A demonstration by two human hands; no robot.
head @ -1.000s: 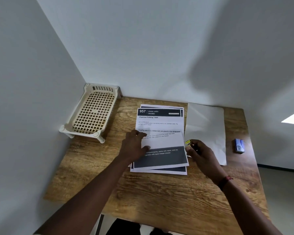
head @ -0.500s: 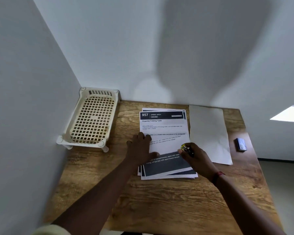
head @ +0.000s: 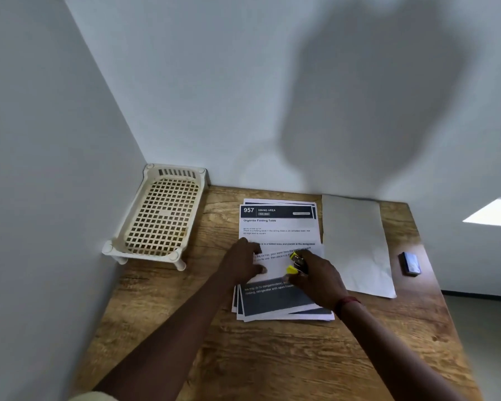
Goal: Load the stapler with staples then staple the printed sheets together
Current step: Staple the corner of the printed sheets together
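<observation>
Our left hand point(head: 245, 263) rests with its fingers pressing on the printed sheets point(head: 278, 227), while our right hand point(head: 320, 280) curls round the yellow-and-black stapler point(head: 296, 263), holding it over the middle of the top page. We see the wooden table point(head: 272, 357) carrying everything: the sheets fanned near its far edge, a blank white sheet point(head: 356, 244) just beside them on the right, a cream lattice tray point(head: 162, 215) in the left corner, and a small blue box point(head: 410, 263) apart at the right edge.
</observation>
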